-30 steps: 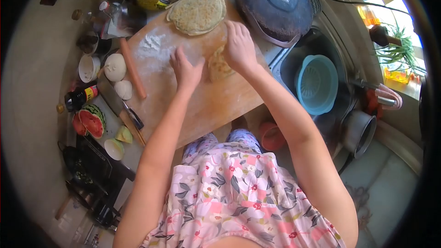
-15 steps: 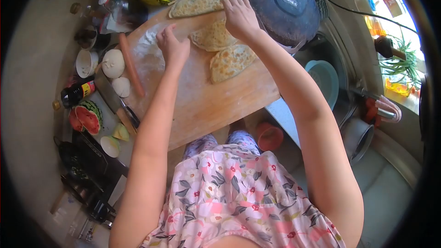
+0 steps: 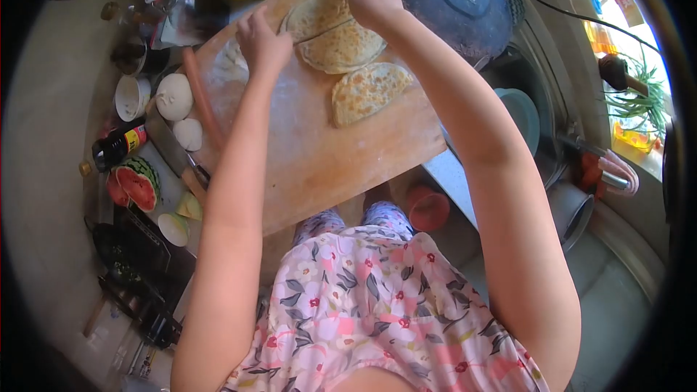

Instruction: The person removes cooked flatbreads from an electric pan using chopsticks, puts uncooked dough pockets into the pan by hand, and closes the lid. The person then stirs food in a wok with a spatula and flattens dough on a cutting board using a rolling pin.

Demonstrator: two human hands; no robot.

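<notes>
Three folded, browned flatbreads lie on the wooden board point(image 3: 312, 160): an upper one point(image 3: 316, 13), a middle one point(image 3: 343, 48) touching it, and a lower one point(image 3: 370, 93). My left hand point(image 3: 264, 43) is beside the left end of the upper flatbread, fingers bent and apart, holding nothing visible. At that flatbread's right end is my right hand point(image 3: 372, 0), its fingers bent and slightly spread over the board's far edge. Its thumb and palm are hidden. White flour point(image 3: 231, 58) dusts the board left of my left hand.
Left of the board are a rolling pin point(image 3: 203, 101), dough balls point(image 3: 174, 96), a cleaver point(image 3: 167, 141), a sauce bottle point(image 3: 120, 147) and cut watermelon point(image 3: 138, 183). A dark appliance point(image 3: 454, 3) stands at the back right, above a blue-green basin point(image 3: 521, 120). A red bucket point(image 3: 427, 208) is below the board.
The top flatbread went from round to folded, and now touches the middle one. Both hands moved up and away from the lower flatbreads, uncovering them. The view has shifted slightly.
</notes>
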